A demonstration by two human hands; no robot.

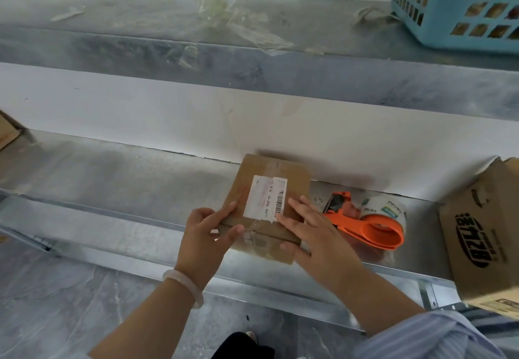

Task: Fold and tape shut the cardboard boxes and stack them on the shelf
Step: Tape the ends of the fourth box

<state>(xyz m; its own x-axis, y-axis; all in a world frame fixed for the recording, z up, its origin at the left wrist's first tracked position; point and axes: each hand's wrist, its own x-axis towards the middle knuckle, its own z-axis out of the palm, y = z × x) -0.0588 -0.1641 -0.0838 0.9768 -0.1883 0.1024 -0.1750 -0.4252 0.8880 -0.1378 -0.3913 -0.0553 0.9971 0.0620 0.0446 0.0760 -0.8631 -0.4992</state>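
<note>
A small brown cardboard box (292, 178) with a white barcode label and clear tape along its top seam lies on the metal shelf (126, 178). My left hand (209, 232) grips the box's near left corner, thumb on the front face and fingers on top. My right hand (311, 229) lies flat on the box's top right part, fingers straight and pressing down, thumb over the near edge. An orange tape dispenser (368, 223) with a roll of clear tape rests on the shelf just right of the box.
A larger printed cardboard box (483, 235) stands at the shelf's right end. The upper shelf holds crumpled clear tape scraps (219, 7) and a blue plastic basket (460, 4). Another cardboard piece (8, 131) shows at the far left. Grey floor lies below.
</note>
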